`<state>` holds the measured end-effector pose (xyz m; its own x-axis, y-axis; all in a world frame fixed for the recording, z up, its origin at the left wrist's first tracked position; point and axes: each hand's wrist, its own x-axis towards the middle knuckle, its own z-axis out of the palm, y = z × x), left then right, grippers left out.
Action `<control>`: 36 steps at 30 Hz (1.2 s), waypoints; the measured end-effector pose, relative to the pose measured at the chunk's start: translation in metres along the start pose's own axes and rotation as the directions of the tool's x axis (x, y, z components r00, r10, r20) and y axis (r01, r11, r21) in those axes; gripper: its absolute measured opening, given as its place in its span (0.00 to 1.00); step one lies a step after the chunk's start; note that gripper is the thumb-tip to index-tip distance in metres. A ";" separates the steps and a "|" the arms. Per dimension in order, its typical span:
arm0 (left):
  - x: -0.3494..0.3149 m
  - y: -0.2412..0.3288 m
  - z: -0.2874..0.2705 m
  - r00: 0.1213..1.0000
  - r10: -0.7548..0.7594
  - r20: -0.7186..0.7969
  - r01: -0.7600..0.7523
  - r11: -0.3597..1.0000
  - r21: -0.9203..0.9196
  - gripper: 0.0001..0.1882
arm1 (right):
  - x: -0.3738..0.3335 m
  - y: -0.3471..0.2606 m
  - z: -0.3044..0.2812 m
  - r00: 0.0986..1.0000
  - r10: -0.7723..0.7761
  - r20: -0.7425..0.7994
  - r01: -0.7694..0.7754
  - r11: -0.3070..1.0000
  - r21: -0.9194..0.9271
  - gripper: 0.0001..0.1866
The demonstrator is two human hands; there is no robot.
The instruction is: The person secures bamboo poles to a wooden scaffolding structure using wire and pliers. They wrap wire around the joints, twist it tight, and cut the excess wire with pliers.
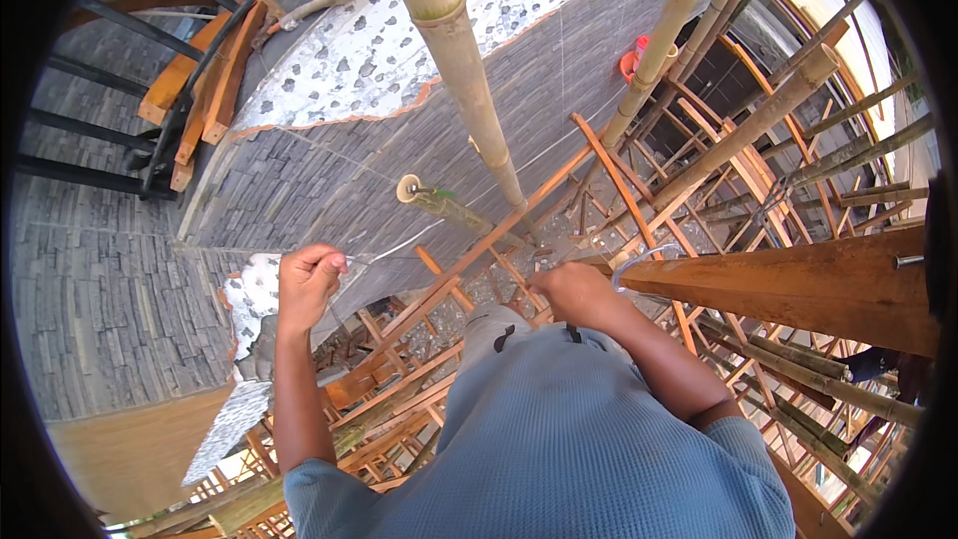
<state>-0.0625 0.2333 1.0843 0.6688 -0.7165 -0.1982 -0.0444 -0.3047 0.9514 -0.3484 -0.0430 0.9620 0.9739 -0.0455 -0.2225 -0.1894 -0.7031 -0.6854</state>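
My left hand (309, 284) is raised in front of the grey stone-patterned wall, its fingers closed and the thumb pressed on top. A thin pale strand (404, 240) runs off to the right from beside its fingertips; whether the fingers hold it is hard to tell. Near the middle, my right hand (574, 291) is curled closed with its knuckles up, and its fingertips are mostly hidden. Just right of it, a clear bluish loop of cord or tube (639, 262) lies by the end of a thick brown wooden beam (778, 279).
A tall bamboo pole (449, 35) rises ahead, with a shorter cut bamboo (439, 202) beside it. Below are wooden frames (469, 260) and rubble. White mortar patches (349, 65) cover part of the wall. Black railings (100, 75) and timber pieces (235, 70) stand upper left; more bamboo scaffolding (748, 145) fills the right.
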 end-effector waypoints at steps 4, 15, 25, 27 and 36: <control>0.021 -0.055 -0.033 0.975 -0.008 -0.220 0.034 0.993 0.111 0.13 | -0.032 -0.092 -0.053 0.894 -0.448 -0.010 0.406 0.800 0.442 0.13; 0.015 -0.052 0.020 0.994 -0.050 0.096 0.089 0.883 -0.462 0.19 | -0.020 -0.015 0.027 0.985 0.131 -0.114 -0.136 0.990 -0.039 0.11; 0.001 -0.091 0.059 0.925 -0.142 0.353 0.099 0.985 0.139 0.18 | -0.027 -0.041 -0.059 0.682 0.447 -0.579 0.026 0.776 0.630 0.10; -0.003 -0.075 0.049 0.941 -0.136 0.310 0.170 0.982 -0.087 0.18 | -0.024 0.008 -0.024 0.750 0.296 -0.592 -0.128 0.942 0.310 0.10; 0.021 -0.055 0.034 0.961 -0.113 -0.251 0.169 0.963 0.212 0.19 | -0.067 -0.050 -0.032 0.891 -0.420 -0.170 0.449 0.771 0.452 0.11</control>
<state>-0.0707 0.2136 1.0197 0.8343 -0.4968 -0.2392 -0.0871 -0.5471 0.8325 -0.4003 -0.0278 1.0332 0.9690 0.1345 0.2071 0.2348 -0.2420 -0.9414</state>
